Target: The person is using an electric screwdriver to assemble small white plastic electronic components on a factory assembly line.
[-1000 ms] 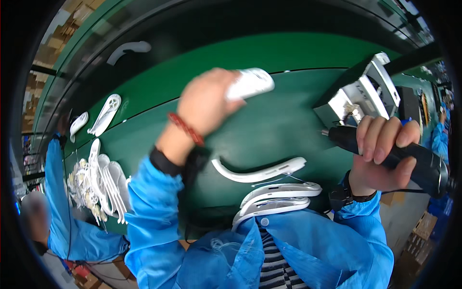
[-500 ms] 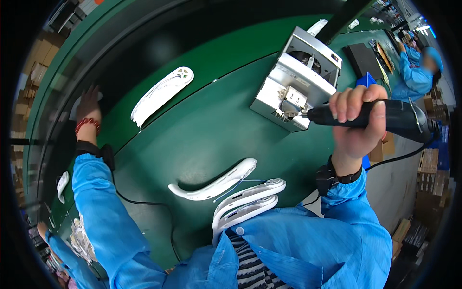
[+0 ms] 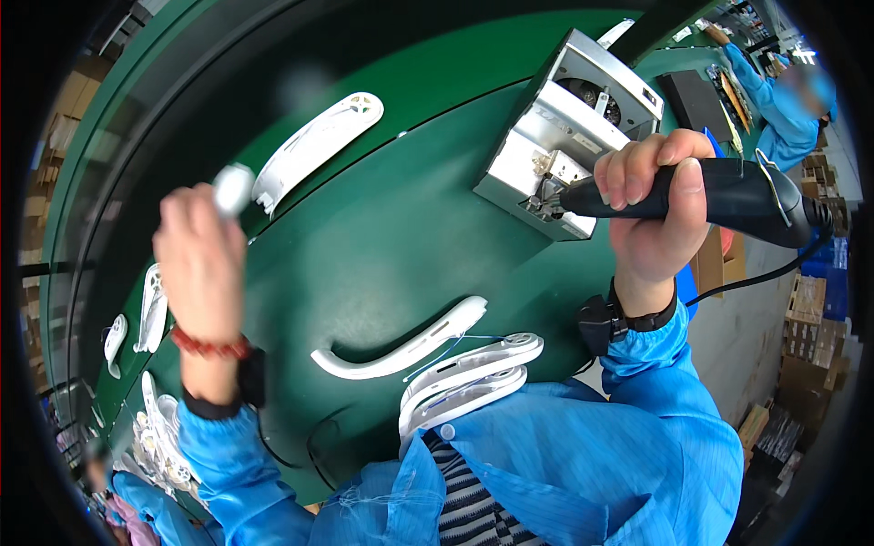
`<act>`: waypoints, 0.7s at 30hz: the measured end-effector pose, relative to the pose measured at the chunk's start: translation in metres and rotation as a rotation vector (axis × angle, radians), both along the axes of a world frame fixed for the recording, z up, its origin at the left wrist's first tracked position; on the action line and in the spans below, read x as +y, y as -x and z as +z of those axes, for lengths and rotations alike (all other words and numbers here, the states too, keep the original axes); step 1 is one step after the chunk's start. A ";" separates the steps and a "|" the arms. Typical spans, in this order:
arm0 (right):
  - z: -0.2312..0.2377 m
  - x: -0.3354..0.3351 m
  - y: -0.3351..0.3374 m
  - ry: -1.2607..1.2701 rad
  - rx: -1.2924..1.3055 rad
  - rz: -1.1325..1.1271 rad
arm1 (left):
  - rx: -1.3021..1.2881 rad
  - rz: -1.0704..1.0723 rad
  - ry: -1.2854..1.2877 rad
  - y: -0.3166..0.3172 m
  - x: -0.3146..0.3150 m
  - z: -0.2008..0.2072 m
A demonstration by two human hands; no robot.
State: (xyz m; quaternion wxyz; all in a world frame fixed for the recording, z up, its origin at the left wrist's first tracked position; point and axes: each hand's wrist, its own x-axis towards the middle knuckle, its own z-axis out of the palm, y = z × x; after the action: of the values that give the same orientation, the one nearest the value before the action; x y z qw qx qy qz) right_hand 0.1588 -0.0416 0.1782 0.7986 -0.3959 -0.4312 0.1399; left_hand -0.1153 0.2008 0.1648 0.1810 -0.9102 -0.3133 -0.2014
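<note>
My right hand [image 3: 657, 205] is wrapped round a black corded electric screwdriver [image 3: 742, 200]. The screwdriver's tip is at the front mechanism of a silver metal screw feeder [image 3: 569, 136]. My left hand [image 3: 202, 246], smeared by motion, is closed on a white plastic piece [image 3: 234, 189]; only its rounded end shows beyond the fingers. Close by on the green belt lies a long white curved shell [image 3: 319, 150]. In front of me a single curved white shell [image 3: 401, 341] rests on the green work surface, beside stacked white shells [image 3: 469, 378] with a thin blue wire.
More white parts [image 3: 153, 309] lie along the belt at left, with a pile of white pieces [image 3: 164, 437] at lower left. A black box [image 3: 694, 105] stands beyond the feeder. Co-workers in blue sit at far right [image 3: 792, 118] and lower left. Cables cross the table edge.
My left hand has come back from the far left belt toward me and to the right, carrying the white piece. The screwdriver tip has shifted slightly left at the feeder.
</note>
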 end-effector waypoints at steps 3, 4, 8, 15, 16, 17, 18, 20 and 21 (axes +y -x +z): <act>0.001 0.002 0.001 0.011 -0.031 0.011 | 0.050 -0.167 0.302 -0.001 -0.062 0.002; 0.000 0.003 0.001 0.011 -0.042 0.031 | 0.045 -0.238 0.353 0.000 -0.073 -0.001; 0.003 0.003 0.004 0.037 -0.016 0.072 | 0.110 -0.259 0.570 0.006 -0.087 -0.015; -0.010 0.008 0.024 0.107 -0.012 0.192 | 0.016 -0.224 0.583 0.037 -0.099 -0.040; -0.006 0.014 0.029 0.044 -0.011 0.272 | 0.106 -0.286 0.525 0.032 -0.104 -0.036; -0.003 0.020 0.035 0.009 0.020 0.329 | 0.073 -0.341 0.465 0.028 -0.106 -0.040; -0.003 0.028 0.042 0.018 0.017 0.341 | 0.064 -0.331 0.473 0.022 -0.111 -0.039; -0.006 0.044 0.056 -0.031 0.078 0.463 | 0.005 -0.361 0.739 0.012 -0.119 -0.032; -0.012 0.049 0.063 -0.037 0.091 0.495 | -0.017 -0.379 0.745 0.014 -0.122 -0.032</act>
State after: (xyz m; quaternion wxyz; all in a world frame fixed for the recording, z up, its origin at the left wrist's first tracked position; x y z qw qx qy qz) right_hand 0.0962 0.0075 0.1666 0.7657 -0.2570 -0.4812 0.3409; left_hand -0.1292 0.0786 0.1327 -0.2036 -0.9533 -0.1932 -0.1115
